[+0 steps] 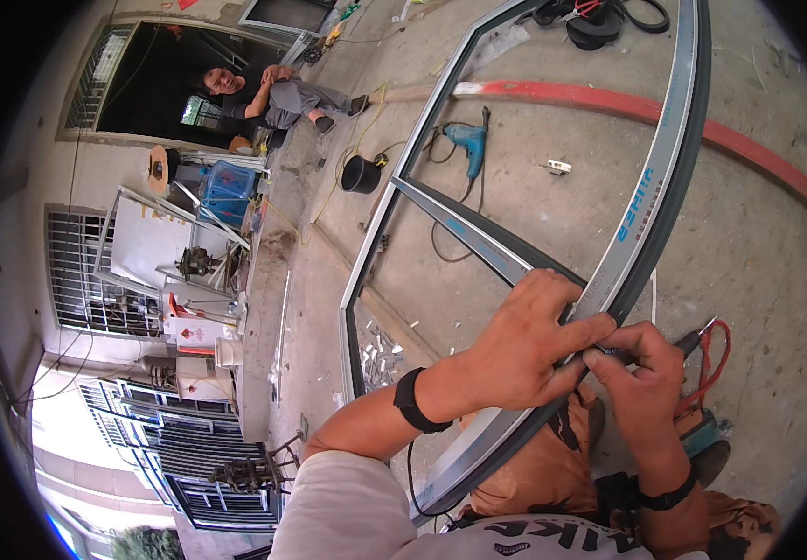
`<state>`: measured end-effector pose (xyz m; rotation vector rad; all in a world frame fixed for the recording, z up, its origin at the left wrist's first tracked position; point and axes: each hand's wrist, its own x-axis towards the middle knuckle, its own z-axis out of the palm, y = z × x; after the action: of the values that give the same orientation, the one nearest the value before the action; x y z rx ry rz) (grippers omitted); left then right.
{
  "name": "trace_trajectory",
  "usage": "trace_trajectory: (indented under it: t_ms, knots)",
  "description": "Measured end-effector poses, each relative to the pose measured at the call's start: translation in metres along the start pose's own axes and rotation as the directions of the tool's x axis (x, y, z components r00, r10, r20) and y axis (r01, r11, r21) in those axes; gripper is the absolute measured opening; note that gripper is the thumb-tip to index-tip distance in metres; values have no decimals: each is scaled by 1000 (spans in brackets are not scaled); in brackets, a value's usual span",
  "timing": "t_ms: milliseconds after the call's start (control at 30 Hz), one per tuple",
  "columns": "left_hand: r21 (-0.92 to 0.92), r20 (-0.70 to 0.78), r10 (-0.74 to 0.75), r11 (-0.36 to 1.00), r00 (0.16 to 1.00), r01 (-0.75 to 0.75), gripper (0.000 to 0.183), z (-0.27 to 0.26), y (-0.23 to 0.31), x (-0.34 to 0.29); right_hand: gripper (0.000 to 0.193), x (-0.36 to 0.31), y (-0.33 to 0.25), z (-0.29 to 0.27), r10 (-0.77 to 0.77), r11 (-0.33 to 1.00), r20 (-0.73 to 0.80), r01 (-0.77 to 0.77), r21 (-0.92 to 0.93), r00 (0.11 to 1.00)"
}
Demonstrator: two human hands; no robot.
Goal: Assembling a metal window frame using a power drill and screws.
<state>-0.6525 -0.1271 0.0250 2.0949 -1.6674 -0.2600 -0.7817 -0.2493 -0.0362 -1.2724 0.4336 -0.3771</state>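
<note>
A large grey metal window frame [641, 201] with a crossbar [478, 241] stands tilted in front of me, running from the top of the view down to my lap. Dark rubber-like edging [672, 201] follows its right side. My left hand [525, 345] is closed over this side bar, just below where the crossbar joins it, thumb at the dark edge. Facing it, my right hand [641, 369] pinches at the same edge, fingers curled and thumb bent. The two thumbs nearly meet. Whatever else lies between the right fingertips is hidden.
Beyond the frame, a blue power drill [467, 145] and black bucket [360, 175] sit on the concrete. A red beam [609, 98] crosses the floor. Metal offcuts [380, 359] lie scattered. A teal tool [699, 431] is near my right arm. A person [282, 93] sits at far left.
</note>
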Motion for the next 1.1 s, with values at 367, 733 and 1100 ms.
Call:
trace_trajectory:
  t_ms: [367, 733, 1100]
  knots:
    - [-19, -2, -21, 1000, 1000, 21, 33, 3, 0, -4, 39, 6, 5, -5, 161, 963, 56, -169, 211, 985]
    - [-26, -58, -30, 999, 998, 29, 24, 7, 4, -1, 34, 22, 18, -54, 286, 946, 144, -303, 118, 947]
    - [-15, -26, -30, 999, 999, 29, 21, 20, 5, 3, 22, -10, 96, -53, 601, 787, 254, -616, -25, 758]
